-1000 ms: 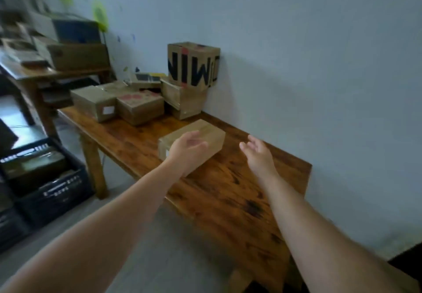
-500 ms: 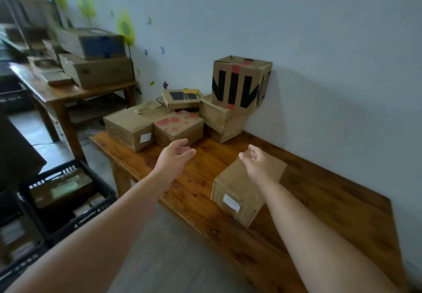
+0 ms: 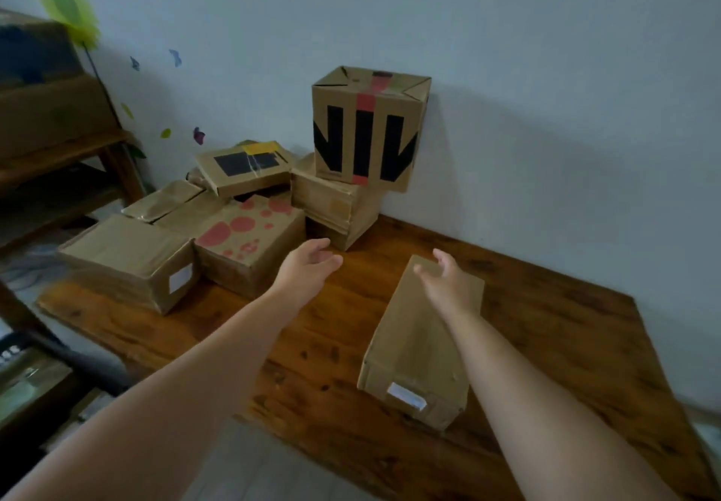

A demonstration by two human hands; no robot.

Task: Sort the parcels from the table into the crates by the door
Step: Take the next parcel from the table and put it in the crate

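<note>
Holding a parcel point(image 3: 29, 381) (blurred), the crate point(image 3: 91, 364) sits left.

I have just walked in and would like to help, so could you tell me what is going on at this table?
A person reaches over the wooden table with both bare hands. The right hand is open over the far end of a long plain parcel that lies apart from the rest. The left hand is open beside it, over bare wood. Neither grips anything. A red-spotted parcel and a black-lettered box sit with others by the wall.
</note>
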